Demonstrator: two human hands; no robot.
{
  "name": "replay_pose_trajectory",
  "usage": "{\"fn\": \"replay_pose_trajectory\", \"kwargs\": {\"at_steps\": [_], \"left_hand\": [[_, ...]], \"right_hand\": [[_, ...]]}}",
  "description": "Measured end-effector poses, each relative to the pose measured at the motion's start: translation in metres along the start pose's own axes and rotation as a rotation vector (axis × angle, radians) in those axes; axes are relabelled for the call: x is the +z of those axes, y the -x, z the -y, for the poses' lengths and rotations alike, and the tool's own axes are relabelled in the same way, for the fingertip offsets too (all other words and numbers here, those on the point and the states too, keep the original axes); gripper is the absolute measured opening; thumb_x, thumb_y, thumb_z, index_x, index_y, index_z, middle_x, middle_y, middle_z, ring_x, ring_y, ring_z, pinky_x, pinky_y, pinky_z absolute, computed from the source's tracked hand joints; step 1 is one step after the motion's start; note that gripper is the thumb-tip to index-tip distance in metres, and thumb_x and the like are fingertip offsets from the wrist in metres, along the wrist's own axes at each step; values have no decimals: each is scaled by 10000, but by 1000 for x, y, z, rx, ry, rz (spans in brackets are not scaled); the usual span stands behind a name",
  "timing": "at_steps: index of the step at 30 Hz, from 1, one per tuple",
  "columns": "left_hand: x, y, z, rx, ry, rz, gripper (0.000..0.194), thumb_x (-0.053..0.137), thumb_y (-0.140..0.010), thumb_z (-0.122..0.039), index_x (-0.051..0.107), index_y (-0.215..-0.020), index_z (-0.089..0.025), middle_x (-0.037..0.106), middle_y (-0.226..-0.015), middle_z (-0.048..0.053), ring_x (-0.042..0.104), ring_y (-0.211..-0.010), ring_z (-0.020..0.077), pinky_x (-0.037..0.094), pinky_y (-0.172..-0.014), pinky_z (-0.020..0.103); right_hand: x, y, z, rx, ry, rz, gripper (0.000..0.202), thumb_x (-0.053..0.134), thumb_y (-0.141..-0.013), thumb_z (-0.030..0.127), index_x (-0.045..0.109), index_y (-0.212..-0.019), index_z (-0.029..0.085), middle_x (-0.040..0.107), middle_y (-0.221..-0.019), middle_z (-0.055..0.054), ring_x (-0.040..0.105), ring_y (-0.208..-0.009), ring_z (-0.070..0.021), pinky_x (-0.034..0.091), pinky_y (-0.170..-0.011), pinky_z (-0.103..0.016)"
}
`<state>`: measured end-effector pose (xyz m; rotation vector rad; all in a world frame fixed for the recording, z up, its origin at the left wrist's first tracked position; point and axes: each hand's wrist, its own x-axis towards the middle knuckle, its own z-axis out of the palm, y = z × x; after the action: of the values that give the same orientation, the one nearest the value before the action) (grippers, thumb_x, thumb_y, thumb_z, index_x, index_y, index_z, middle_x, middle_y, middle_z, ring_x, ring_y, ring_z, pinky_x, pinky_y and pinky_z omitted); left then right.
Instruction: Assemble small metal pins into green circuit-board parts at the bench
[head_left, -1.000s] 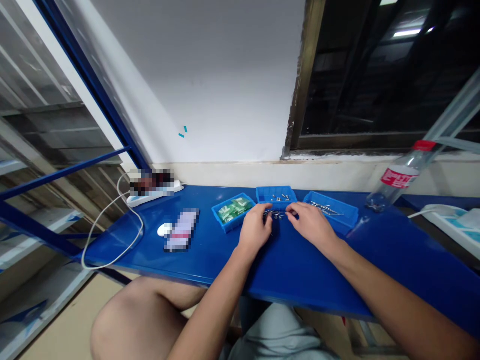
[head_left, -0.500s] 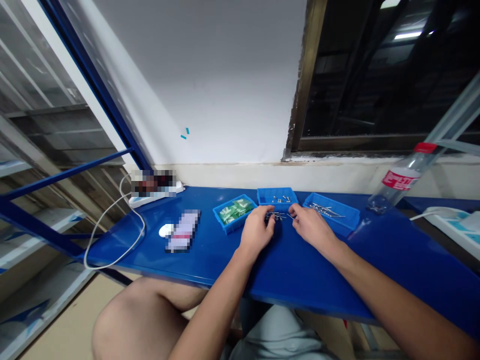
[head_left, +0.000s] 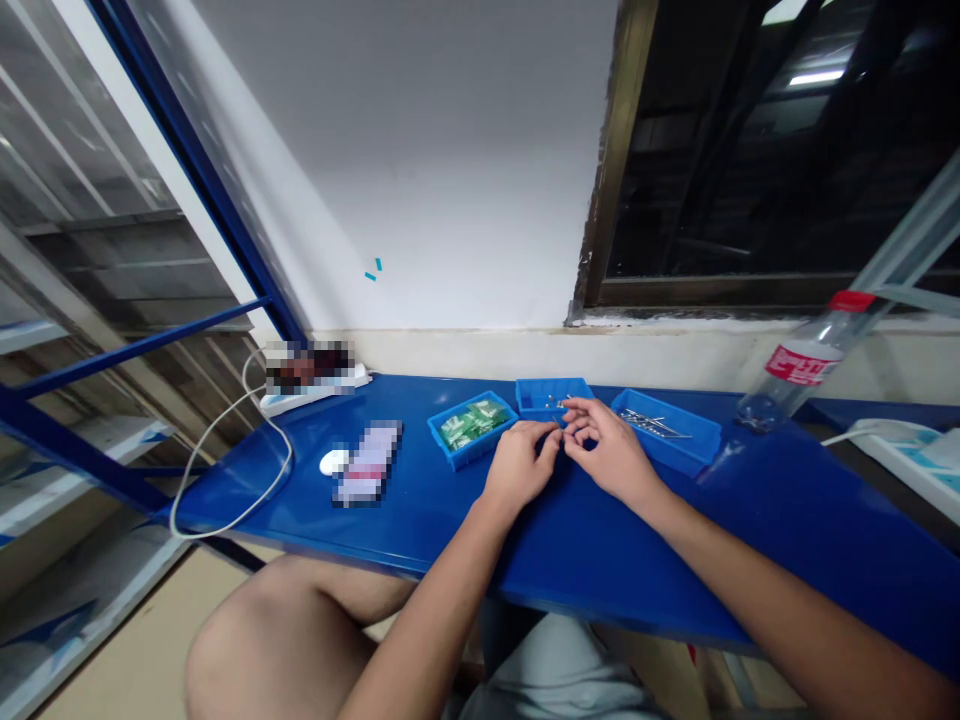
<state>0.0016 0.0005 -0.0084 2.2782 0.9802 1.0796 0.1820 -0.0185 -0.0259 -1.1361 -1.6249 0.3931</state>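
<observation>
the right hand (head_left: 607, 445), just right of the frame's centre and a little below it, has its thumb and forefinger drawn to a narrow pinch, the other fingers lifted and loosely fanned. the left hand (head_left: 525, 462) faces it, thumb and fingers curled close, the tips of the two hands almost meeting. anything between them is too small and too covered to make out, so i cannot tell whether either hand holds something.

just beyond the fingertips is the middle bin (head_left: 529, 397), with a few small metal bits (head_left: 553, 402) inside. to the right of the right hand, the right bin (head_left: 697, 440) holds slender metal pieces (head_left: 652, 424) lying loosely across one another. these look light, stiff and smooth, likely to roll or slip, and hard to break; a fingertip pinch around the middle of one shaft should suit best. left of the left hand, the left bin (head_left: 459, 456) holds green packets (head_left: 474, 424), probably light and pliant, easiest taken by an edge.

farther out, on the blue table (head_left: 600, 560), a pixelated phone-like object (head_left: 369, 460) lies at centre left, and a red-capped bottle (head_left: 802, 362) leans at the right.
</observation>
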Motion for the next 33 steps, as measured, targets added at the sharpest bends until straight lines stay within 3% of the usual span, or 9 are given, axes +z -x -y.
{"fn": "replay_pose_trajectory", "kwargs": {"at_steps": [7, 10, 16, 22, 25, 30, 33], "left_hand": [[-3, 0, -2, -76, 84, -14, 277, 523, -1060, -264, 790, -1122, -219, 821, -1033, 36, 757, -882, 204, 551, -831, 289], [-2, 0, 2, -68, 44, -33, 269, 513, -1065, -265, 767, -1117, -198, 811, -1052, 63, 750, -902, 209, 553, -831, 287], [0, 0, 8, 32, -10, -31, 250, 537, -1063, -267, 774, -1091, -192, 781, -1007, 82, 717, -922, 210, 551, -891, 314], [2, -1, 11, -15, 106, -66, 194, 639, -998, -202, 767, -1144, -195, 770, -1019, 83, 725, -925, 205, 586, -890, 330], [3, -2, 13, -108, 303, -108, 360, 673, -949, -116, 677, -1302, -187, 770, -1047, 77, 741, -899, 177, 610, -875, 319], [7, -6, 16, -210, 636, -150, 762, 724, -880, -43, 402, -1554, -192, 735, -1149, 114, 760, -929, 158, 629, -880, 309], [5, -6, 14, -234, 673, -149, 791, 748, -885, -104, 375, -1575, -209, 692, -1288, 155, 776, -939, 170, 634, -827, 292]], "right_hand": [[8, 2, 0, 101, -243, 6, 462, 730, -886, 294, 586, -1321, 239, 658, -1139, -73, 713, -910, -180, 627, -830, -348], [6, 0, -2, 172, -315, 13, 484, 754, -892, 367, 586, -1329, 247, 685, -1134, -70, 722, -949, -194, 634, -846, -360], [3, -3, -2, 259, -361, 6, 433, 786, -875, 463, 658, -1210, 222, 705, -961, -37, 708, -865, -187, 610, -707, -303], [-1, -4, -2, 255, -327, -10, 311, 765, -872, 391, 687, -1111, 209, 711, -943, -43, 710, -870, -180, 609, -755, -301], [-1, -3, -2, 225, -262, 24, 306, 735, -870, 319, 694, -1156, 218, 715, -947, -38, 710, -893, -185, 607, -792, -314], [0, 0, 3, 173, -150, 153, 477, 669, -894, 267, 660, -1370, 254, 717, -950, -17, 698, -818, -162, 599, -774, -308], [0, 0, 5, 169, -129, 172, 505, 655, -888, 252, 653, -1393, 263, 704, -907, -1, 680, -752, -151, 590, -726, -293]]}}
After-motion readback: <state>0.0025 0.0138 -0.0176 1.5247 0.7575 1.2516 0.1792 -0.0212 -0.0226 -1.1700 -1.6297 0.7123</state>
